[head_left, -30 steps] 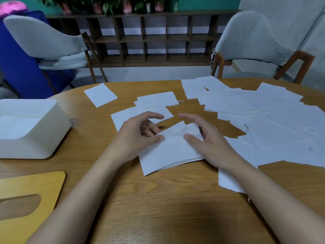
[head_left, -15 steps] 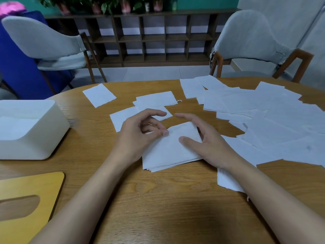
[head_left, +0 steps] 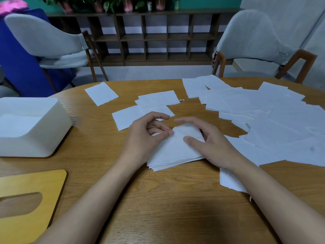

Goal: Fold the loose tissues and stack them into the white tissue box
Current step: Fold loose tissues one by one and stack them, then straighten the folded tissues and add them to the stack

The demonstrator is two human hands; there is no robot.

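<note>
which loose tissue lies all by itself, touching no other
The small sheet at the table's far edge, nearest the white tissue box: bare wood all round it, while the others overlap.

Thin folded tissue stack (head_left: pixel 174 152) lies flat in the middle, loose tissues (head_left: pixel 263 110) scattered flat right and behind it, white tissue box (head_left: pixel 35 131) open-topped at left, seemingly tissues inside.

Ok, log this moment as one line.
step: folding | left hand: pinches tissue stack edge | right hand: holds tissue stack | white tissue box: lid off
</note>
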